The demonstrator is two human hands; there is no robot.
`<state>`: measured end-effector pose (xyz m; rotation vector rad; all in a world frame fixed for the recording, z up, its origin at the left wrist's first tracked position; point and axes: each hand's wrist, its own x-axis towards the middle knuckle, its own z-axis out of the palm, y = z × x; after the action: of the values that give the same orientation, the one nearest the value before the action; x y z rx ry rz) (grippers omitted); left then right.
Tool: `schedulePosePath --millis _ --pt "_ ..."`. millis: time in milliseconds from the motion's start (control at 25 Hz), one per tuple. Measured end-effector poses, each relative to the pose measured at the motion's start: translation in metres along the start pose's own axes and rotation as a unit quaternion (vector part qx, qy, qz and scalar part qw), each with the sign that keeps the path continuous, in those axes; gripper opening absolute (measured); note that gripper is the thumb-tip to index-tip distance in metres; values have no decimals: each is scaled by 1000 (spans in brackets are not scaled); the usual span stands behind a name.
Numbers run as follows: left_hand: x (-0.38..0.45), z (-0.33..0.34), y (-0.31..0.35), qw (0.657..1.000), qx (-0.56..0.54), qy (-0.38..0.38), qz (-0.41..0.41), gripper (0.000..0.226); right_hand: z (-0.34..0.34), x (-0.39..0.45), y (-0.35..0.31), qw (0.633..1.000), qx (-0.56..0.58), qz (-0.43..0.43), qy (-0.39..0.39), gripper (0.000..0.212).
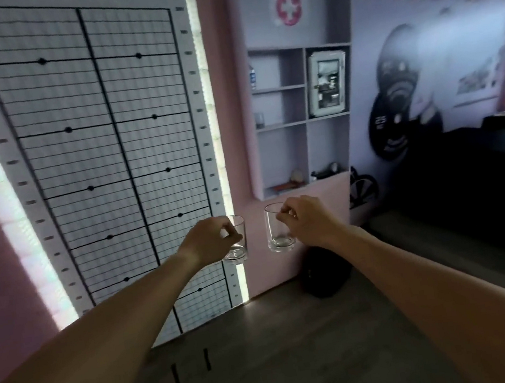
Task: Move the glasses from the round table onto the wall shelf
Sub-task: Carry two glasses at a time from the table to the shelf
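Observation:
Both my arms are stretched out in front of me, each hand carrying a clear tumbler. My left hand (209, 240) pinches the rim of one empty glass (238, 247). My right hand (304, 219) pinches the rim of a second empty glass (278, 236). Both glasses hang upright in the air, side by side and apart. The grey wall shelf (281, 125) with its open compartments is set in the pink wall above and beyond the glasses. One small glass (259, 120) stands on a middle-left shelf board. The round table is out of view.
A tall white grid chart (103, 140) covers the wall at left. The shelf holds a bottle (251, 76), a white framed box (327, 83) and small objects on the bottom board (299, 178). A black bag (324, 270) sits on the floor below; dark furniture (470, 194) stands right.

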<state>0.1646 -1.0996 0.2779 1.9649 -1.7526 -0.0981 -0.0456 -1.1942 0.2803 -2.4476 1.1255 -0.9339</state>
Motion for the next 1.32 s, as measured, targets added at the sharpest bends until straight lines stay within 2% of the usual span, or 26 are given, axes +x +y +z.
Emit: schedulePosePath --millis 200,400,520,880,1120,1320 --pt "99 15 9 999 -25 -9 39 14 -7 50 35 999 -13 34 20 22" --pt "178 38 21 998 -40 -16 56 22 -18 96 76 997 -29 59 27 25" --pt "225 57 26 997 -45 -11 63 15 -24 129 113 997 -32 69 28 25" --pt "382 113 55 998 -39 25 38 12 -35 265 239 999 -33 32 14 23" --pt "475 128 62 998 -20 52 20 11 -49 354 302 999 -43 2 13 23" --pt "540 147 50 998 -16 57 -6 12 -35 414 343 999 -26 -20 -8 24"
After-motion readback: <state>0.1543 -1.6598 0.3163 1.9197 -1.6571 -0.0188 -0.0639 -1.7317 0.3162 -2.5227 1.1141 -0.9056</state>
